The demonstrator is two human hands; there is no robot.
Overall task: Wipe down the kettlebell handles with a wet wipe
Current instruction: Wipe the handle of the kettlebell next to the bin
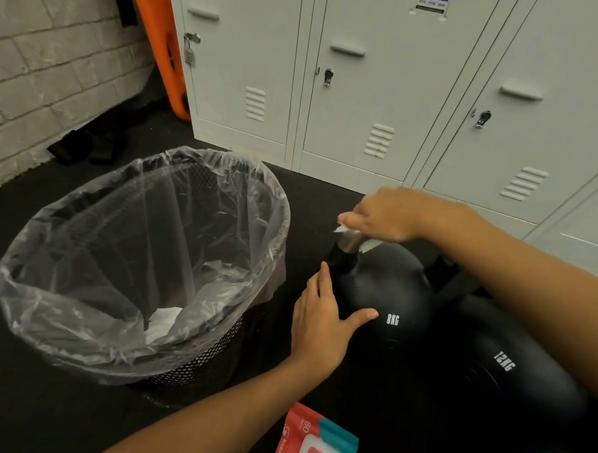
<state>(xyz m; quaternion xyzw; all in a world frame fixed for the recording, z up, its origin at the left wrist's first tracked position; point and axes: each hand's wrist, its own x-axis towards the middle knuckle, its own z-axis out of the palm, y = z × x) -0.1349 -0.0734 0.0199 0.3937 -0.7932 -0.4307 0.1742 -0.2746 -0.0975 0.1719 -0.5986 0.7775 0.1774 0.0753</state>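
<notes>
A black kettlebell marked 8KG (394, 292) stands on the dark floor right of centre. My right hand (383, 214) grips its handle from above with a white wet wipe (350, 232) wrapped under the fingers; bits of the wipe stick out on both sides. My left hand (324, 316) rests flat against the bell's left side, fingers straight, thumb spread across the front. A second black kettlebell marked 12KG (510, 365) sits to the right, partly hidden behind my right forearm; its handle is mostly hidden.
A black mesh bin (195, 369) lined with a clear plastic bag stands to the left, with a used white wipe (163, 319) inside. A red and teal wipe pack (315, 439) lies at the bottom edge. White lockers (382, 93) line the back; an orange board (161, 42) leans at the wall.
</notes>
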